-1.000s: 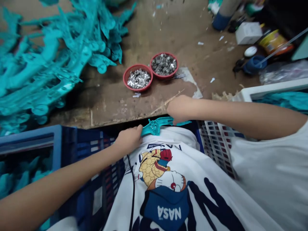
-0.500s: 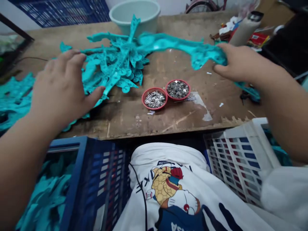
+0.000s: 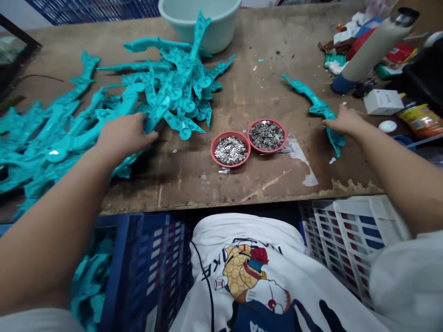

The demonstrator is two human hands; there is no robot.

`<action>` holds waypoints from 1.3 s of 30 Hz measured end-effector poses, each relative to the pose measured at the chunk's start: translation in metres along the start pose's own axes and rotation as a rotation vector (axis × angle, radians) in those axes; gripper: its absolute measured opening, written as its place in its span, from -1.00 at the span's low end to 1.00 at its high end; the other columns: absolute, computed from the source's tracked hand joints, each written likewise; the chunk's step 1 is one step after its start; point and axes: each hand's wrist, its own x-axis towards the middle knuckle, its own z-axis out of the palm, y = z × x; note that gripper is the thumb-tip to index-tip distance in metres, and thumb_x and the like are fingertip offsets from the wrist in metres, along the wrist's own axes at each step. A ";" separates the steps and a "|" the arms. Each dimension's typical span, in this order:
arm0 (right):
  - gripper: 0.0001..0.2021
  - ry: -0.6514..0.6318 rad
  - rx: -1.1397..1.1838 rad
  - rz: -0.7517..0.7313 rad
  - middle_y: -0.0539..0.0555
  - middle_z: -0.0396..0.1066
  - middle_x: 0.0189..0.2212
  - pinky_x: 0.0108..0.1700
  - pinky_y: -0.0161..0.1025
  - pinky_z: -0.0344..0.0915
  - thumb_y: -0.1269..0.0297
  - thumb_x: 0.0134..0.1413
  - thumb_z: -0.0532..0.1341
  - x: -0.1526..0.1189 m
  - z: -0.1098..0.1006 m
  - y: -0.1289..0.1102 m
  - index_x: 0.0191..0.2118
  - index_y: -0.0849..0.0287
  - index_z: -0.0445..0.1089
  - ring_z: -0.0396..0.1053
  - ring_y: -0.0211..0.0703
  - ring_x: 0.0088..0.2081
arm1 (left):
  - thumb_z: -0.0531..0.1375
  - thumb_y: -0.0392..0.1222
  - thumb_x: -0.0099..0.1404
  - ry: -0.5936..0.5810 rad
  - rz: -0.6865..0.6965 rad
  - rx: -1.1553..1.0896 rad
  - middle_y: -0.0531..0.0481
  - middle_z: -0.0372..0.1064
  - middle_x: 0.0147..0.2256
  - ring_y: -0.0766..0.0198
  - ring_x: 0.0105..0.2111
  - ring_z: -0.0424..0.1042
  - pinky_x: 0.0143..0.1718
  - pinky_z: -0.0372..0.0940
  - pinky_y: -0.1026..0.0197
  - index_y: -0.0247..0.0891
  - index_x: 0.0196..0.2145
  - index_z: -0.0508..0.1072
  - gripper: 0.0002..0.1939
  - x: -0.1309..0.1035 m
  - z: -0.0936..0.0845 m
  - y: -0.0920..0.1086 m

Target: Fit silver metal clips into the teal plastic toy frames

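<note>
A large heap of turquoise plastic pieces (image 3: 180, 87) covers the left part of the wooden table. My left hand (image 3: 126, 133) is at the heap's near side, its fingers curled around a turquoise piece there. On the right, my right hand (image 3: 341, 122) has its fingers on a single turquoise piece (image 3: 311, 99) that lies on the table. Between the hands two small red baskets stand side by side: the nearer basket (image 3: 230, 166) holds shiny silver metal bits, the other basket (image 3: 268, 151) darker ones.
A pale green basin (image 3: 204, 27) stands behind the heap. At the right are a bottle (image 3: 375, 50), a white box (image 3: 383, 102) and packets. Below the table edge (image 3: 242, 203) are a blue crate (image 3: 134, 258) with turquoise pieces and a white crate (image 3: 360, 230).
My right hand has lowered its turquoise piece, which was by the heap, to the table's right side. My left hand has moved right and down onto the heap, its fingers closing. The view has shifted.
</note>
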 end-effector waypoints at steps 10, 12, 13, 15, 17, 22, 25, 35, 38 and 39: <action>-0.51 0.177 0.012 -0.581 0.56 0.76 0.13 0.20 0.10 0.39 -0.01 0.67 0.41 -0.080 -0.143 -0.147 0.27 0.31 0.91 0.68 0.22 0.14 | 0.10 -0.34 0.76 0.254 0.728 -0.016 -0.26 0.72 0.36 -0.29 0.66 0.48 0.84 0.20 -0.60 -0.20 0.40 0.71 -0.51 -0.107 -0.081 0.078; -0.45 0.120 0.004 -0.675 0.52 0.74 0.16 0.22 0.17 0.41 -0.12 0.67 0.40 -0.106 -0.168 -0.161 0.33 0.24 0.88 0.66 0.31 0.21 | 0.01 -0.40 0.77 0.111 0.917 -0.079 -0.12 0.78 0.33 -0.11 0.69 0.50 0.94 0.07 -0.50 -0.06 0.27 0.80 -0.42 -0.125 -0.081 0.102; -0.41 0.088 0.002 -0.709 0.50 0.74 0.18 0.22 0.20 0.43 -0.16 0.67 0.39 -0.118 -0.179 -0.163 0.39 0.21 0.86 0.66 0.35 0.24 | -0.02 -0.40 0.78 0.020 0.996 -0.113 -0.08 0.80 0.33 -0.03 0.71 0.49 0.97 0.02 -0.43 -0.01 0.23 0.82 -0.39 -0.130 -0.077 0.112; -0.35 0.044 0.001 -0.763 0.46 0.72 0.23 0.24 0.28 0.46 -0.20 0.68 0.36 -0.140 -0.196 -0.160 0.53 0.14 0.77 0.65 0.46 0.32 | 0.04 -0.38 0.75 -0.169 1.111 -0.200 -0.01 0.82 0.38 0.06 0.73 0.49 0.97 0.04 -0.32 0.08 0.18 0.87 -0.40 -0.135 -0.067 0.125; -0.34 0.060 -0.003 -0.816 0.42 0.69 0.34 0.30 0.41 0.46 -0.15 0.75 0.28 -0.159 -0.208 -0.153 0.68 0.04 0.63 0.59 0.57 0.45 | 0.16 -0.35 0.67 -0.350 1.173 -0.331 0.05 0.81 0.41 0.06 0.68 0.57 0.91 0.25 -0.24 0.16 0.15 0.90 -0.46 -0.136 -0.056 0.130; -0.33 0.131 -0.153 -0.971 0.43 0.23 0.82 0.67 0.60 0.25 0.20 0.86 0.05 -0.178 -0.206 -0.139 0.86 0.06 0.29 0.28 0.67 0.75 | 0.28 -0.18 0.60 -0.508 1.191 -0.339 0.10 0.85 0.34 0.03 0.53 0.73 0.74 0.53 -0.19 0.27 0.14 0.89 -0.57 -0.130 -0.050 0.126; -0.29 0.065 -0.223 -0.920 0.50 0.51 0.60 0.52 0.41 0.42 0.15 0.76 0.27 -0.171 -0.178 -0.131 0.82 0.18 0.31 0.50 0.66 0.56 | 0.21 -0.09 0.66 -0.417 1.211 -0.259 0.16 0.81 0.40 0.09 0.58 0.68 0.86 0.30 -0.21 0.27 0.20 0.87 -0.56 -0.117 -0.051 0.115; -0.54 -0.488 -0.348 -0.793 0.37 0.84 0.07 -0.03 0.00 0.46 0.22 0.73 0.21 -0.174 -0.087 -0.127 0.37 0.19 0.82 0.78 0.33 0.06 | 0.04 -0.38 0.66 -0.399 1.333 -0.200 -0.01 0.57 0.66 0.04 0.82 0.33 0.97 -0.05 -0.19 0.09 0.40 0.85 -0.28 -0.063 0.033 0.117; -0.55 -0.591 -0.380 -0.786 0.38 0.85 0.13 -0.03 0.00 0.52 0.19 0.76 0.22 -0.164 -0.086 -0.130 0.34 0.19 0.85 0.78 0.29 0.04 | 0.04 -0.39 0.72 -0.309 1.315 -0.054 -0.18 0.60 0.64 -0.10 0.80 0.38 0.87 0.24 -0.25 0.01 0.40 0.83 -0.34 -0.072 0.045 0.139; -0.55 -0.616 -0.385 -0.775 0.39 0.85 0.14 -0.04 0.01 0.53 0.19 0.76 0.23 -0.158 -0.086 -0.132 0.33 0.20 0.86 0.78 0.28 0.03 | 0.05 -0.38 0.75 -0.269 1.310 -0.012 -0.22 0.63 0.61 -0.17 0.77 0.44 0.80 0.35 -0.28 -0.01 0.40 0.83 -0.37 -0.078 0.047 0.147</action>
